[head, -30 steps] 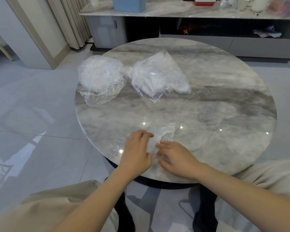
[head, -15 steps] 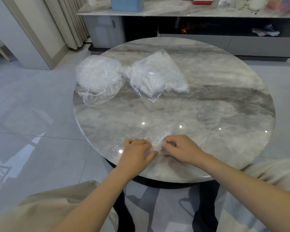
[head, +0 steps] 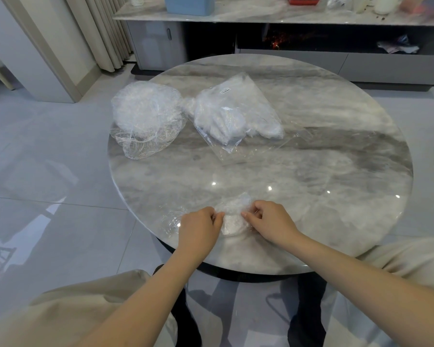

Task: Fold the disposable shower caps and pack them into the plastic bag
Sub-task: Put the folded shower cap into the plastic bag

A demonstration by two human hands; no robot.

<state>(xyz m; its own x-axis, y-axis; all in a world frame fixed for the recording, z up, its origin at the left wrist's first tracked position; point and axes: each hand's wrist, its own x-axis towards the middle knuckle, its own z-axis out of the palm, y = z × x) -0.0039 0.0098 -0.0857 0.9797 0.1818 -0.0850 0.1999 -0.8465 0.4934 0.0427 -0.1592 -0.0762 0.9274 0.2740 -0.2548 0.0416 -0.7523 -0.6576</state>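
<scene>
At the near edge of the round marble table, head view: both hands work one shower cap, a small crumpled wad of clear film lying flat on the stone between them. The left hand has its fingers curled, thumb and forefinger pinching the cap's left side. The right hand is curled likewise, fingertips nipping the right side. Neither hand is spread wide; both grips are narrow pinches.

Further back, left of centre, sits the loose pile of unfolded caps, puffy and tangled, its elastic rims showing as white threads. Just beside it to the right lies the plastic bag, already part-filled with white folded film, its clear open end pointing toward the person (mouth looks flat, hard to make out against the marble).

Handling, as a judgement: the cap is near weightless, limp, with no stiffness of its own, and likely to spring open as trapped air and the gathered elastic push back. The film looks slick on polished stone and could slide rather than crease. It is best held at the elastic hem, where the material is thickest, and pressed flat to drive air out. It tears easily if tugged apart.

Only this one view is given.
</scene>
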